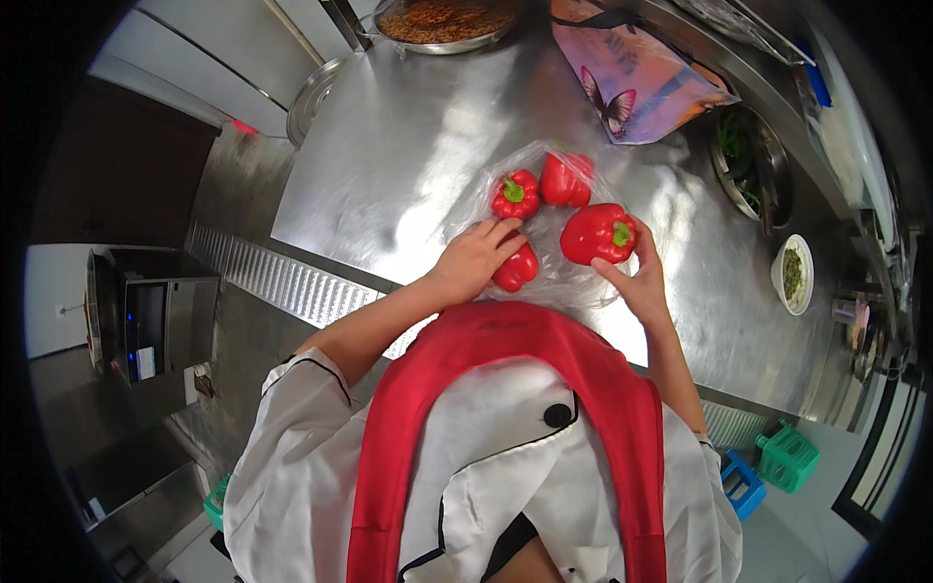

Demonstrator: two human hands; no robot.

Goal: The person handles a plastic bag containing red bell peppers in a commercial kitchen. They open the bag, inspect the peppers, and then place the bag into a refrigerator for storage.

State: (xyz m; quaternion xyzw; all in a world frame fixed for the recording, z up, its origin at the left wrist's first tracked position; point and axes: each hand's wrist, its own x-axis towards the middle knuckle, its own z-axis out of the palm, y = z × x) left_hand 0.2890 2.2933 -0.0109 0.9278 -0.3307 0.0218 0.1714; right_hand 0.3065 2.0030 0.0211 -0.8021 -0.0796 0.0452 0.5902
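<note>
My right hand [640, 275] grips a red bell pepper [594, 235] between thumb and fingers, its green stem facing right. My left hand [477, 255] rests over another red bell pepper [519, 270], fingers spread across its upper side; whether it grips that pepper I cannot tell. Just beyond the left fingertips, a third red pepper [516, 195] lies with its green stem up. A further red pepper [567, 179] sits beside it, partly under clear film. Beneath and around them spreads a thin transparent plastic bag [561, 280].
The peppers are on a stainless steel table [364, 167]. At its far edge stands a large pan [448, 47] of brown food. A butterfly-printed bag [641, 80] lies back right. Along the right are a metal bowl [729, 167] of green vegetables and a white bowl [787, 273].
</note>
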